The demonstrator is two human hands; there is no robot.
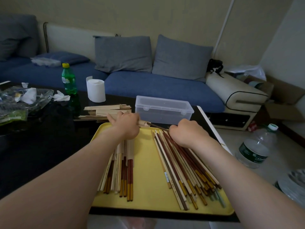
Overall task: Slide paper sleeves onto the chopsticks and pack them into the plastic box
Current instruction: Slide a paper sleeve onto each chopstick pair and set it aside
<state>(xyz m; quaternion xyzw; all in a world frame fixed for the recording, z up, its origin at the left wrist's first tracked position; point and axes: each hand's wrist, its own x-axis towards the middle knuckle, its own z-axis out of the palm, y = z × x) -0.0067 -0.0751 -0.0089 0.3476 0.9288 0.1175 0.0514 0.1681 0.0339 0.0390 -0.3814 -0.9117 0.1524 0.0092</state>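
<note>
A yellow tray point(148, 187) lies on the dark table. Its right half holds a heap of several bare chopsticks point(183, 169); its left half holds several sleeved chopsticks point(123, 169). My left hand point(127, 126) grips a paper sleeve point(143, 123) above the tray's far edge. My right hand point(188, 131) pinches a dark chopstick pair point(158, 127) whose tips enter that sleeve. A pile of empty paper sleeves point(105, 110) lies behind my left hand. The clear plastic box point(163, 109), lid shut, stands beyond the tray.
A green bottle point(69, 79) and a white paper roll point(95, 90) stand at the table's back. Plastic wrappers and tissues point(24, 98) clutter the left. A blue sofa point(148, 85) runs behind. A large water bottle point(257, 146) and stacked plates point(293, 184) are on the floor, right.
</note>
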